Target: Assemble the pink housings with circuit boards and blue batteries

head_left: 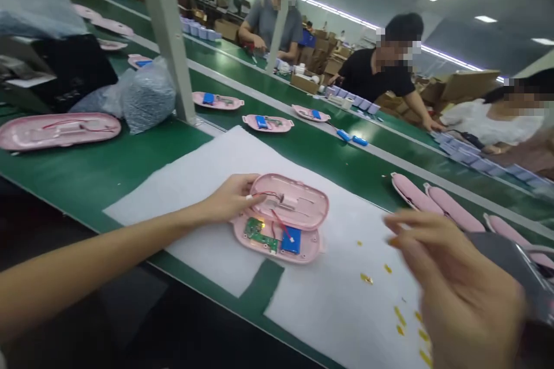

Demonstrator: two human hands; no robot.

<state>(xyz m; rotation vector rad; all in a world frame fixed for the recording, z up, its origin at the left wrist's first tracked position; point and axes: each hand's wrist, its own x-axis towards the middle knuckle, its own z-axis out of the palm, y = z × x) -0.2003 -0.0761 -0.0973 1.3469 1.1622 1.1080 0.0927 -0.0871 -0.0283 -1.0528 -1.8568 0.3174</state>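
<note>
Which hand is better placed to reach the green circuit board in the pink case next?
Probably the left hand: it touches the pink case, close to the green circuit board. The right hand is farther away, pinching a small amber piece.

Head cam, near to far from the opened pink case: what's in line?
Opened pink case with green circuit board, white sheet, green conveyor belt, pink case with blue battery, co-worker in grey shirt.

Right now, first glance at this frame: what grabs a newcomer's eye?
The open pink plastic case sits mid-frame on a white sheet, a green circuit board and blue battery inside, the left hand on its rim. More pink cases line the green conveyor belt beyond.
</note>
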